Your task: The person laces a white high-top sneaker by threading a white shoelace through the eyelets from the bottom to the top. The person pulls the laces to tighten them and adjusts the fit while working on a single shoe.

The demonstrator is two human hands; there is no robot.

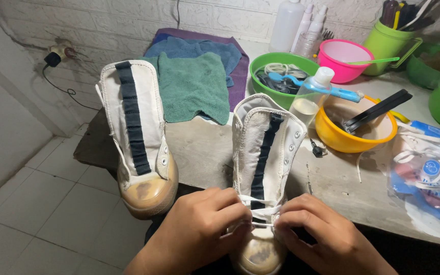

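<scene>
A white high-top shoe (264,147) with a black tongue strip and a stained toe cap stands at the table's front edge. My left hand (199,229) and my right hand (314,231) both pinch a white shoelace (260,208) threaded across its lowest eyelets. A second, unlaced white high-top shoe (138,132) stands to the left, apart from both hands.
Green and blue towels (192,76) lie behind the shoes. A clear bottle (311,97), a yellow bowl (355,142) with a black brush, green and pink bowls, a green cup of tools and a plastic bag (429,173) with laces crowd the right. Tiled floor lies at left.
</scene>
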